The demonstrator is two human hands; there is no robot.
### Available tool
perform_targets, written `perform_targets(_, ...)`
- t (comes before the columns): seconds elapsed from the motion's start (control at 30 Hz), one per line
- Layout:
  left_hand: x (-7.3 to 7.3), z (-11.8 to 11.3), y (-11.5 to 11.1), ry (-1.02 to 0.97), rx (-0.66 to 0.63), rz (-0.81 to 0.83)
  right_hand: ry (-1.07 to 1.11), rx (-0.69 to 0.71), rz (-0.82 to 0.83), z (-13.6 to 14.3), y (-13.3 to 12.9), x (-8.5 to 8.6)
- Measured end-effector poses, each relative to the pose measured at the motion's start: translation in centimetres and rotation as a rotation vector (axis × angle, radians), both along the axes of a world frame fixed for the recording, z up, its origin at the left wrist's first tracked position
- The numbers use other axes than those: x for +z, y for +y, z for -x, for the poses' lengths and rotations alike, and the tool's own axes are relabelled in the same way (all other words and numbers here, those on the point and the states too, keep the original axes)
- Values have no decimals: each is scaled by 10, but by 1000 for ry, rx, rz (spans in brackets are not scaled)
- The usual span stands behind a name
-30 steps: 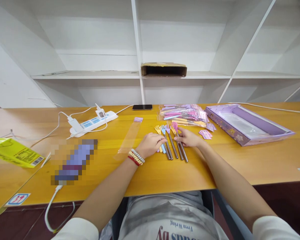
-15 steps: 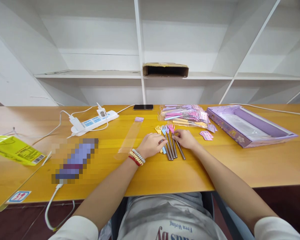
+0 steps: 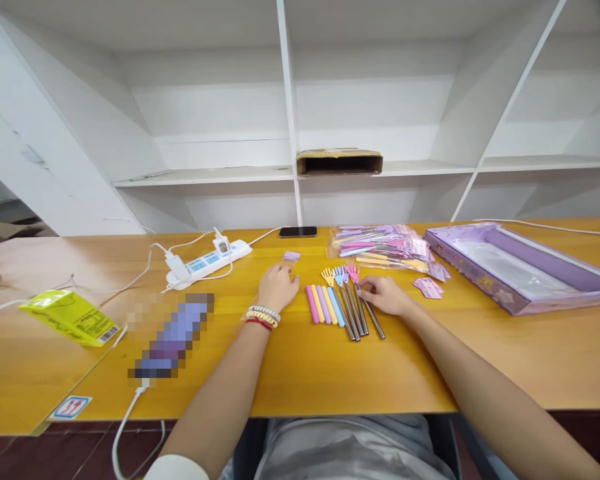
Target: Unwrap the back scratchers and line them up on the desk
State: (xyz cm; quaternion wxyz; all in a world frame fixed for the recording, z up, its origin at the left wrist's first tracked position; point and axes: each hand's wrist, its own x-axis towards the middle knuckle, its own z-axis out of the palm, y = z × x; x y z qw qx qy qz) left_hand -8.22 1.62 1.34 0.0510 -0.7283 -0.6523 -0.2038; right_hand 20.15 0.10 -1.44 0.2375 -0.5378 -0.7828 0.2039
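Note:
My left hand [image 3: 279,288] lies over a clear plastic sleeve with a pink-purple top [image 3: 291,256], fingers stretched forward and apart from any tool. The hand hides most of the sleeve. My right hand [image 3: 384,295] has its fingers curled against the rod of the pink-headed back scratcher [image 3: 353,274], at the right end of a row. Beside it lie back scratchers with yellow [image 3: 328,277] and blue [image 3: 340,275] claw heads and metal rods. Several coloured handle tubes [image 3: 321,305], pink, yellow, purple and blue, line up side by side between my hands.
Bagged back scratchers [image 3: 375,241] are piled behind the row. Small pink cards [image 3: 428,288] and a purple open box [image 3: 505,305] stand to the right. On the left are a power strip [image 3: 207,265], a pixelated object [image 3: 173,340] and a yellow carton [image 3: 73,317].
My left hand has moved left, off the row and onto the clear sleeve, uncovering the coloured tubes. My right hand stays by the pink back scratcher. The view has shifted slightly.

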Motion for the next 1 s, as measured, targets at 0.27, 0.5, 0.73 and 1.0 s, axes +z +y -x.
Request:
perform_targets(0.27, -1, 9, 9, -122, -1, 415, -31, 61, -21, -3, 0, 0)
perform_targets(0.5, 10, 27, 14, -225, 137, 331, -46, 55, -10, -3, -1, 2)
perform_targets(0.73, 3, 32, 14, -178, 168, 499, -51, 63, 4, -4, -2, 3)
perform_targets(1.0, 15, 0, -6, -980, -390, 338, 210, -178, -134, 1, -10, 17)
